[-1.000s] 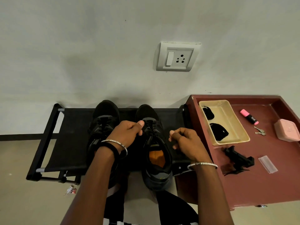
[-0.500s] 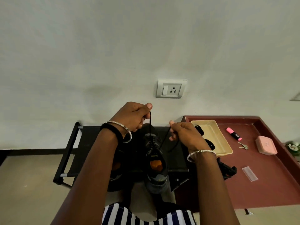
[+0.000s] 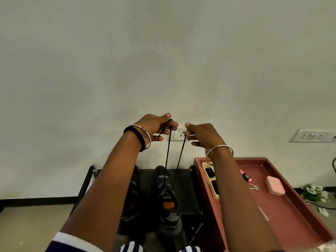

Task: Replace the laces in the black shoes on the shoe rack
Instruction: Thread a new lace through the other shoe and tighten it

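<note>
Black shoe rack [image 3: 183, 180] holds both shoes, the left shoe [image 3: 135, 193] half hidden by a forearm. Beside it, a red table [image 3: 291, 206] carries a highlighter [image 3: 246, 176] and a pink case [image 3: 274, 185]. From the right shoe [image 3: 168, 202], lace [image 3: 167, 157] ends rise taut to the left hand [image 3: 154, 127] and right hand [image 3: 201, 134], each pinching one, masking a wall socket [image 3: 180, 134].

We are reading no text, brand or number anywhere. We are seeing a dark label on the pink highlighter [image 3: 246, 177], too small to read, and we are making out only a pale blurred mark on the tongue of the black shoe [image 3: 168, 195], not legible.
</note>
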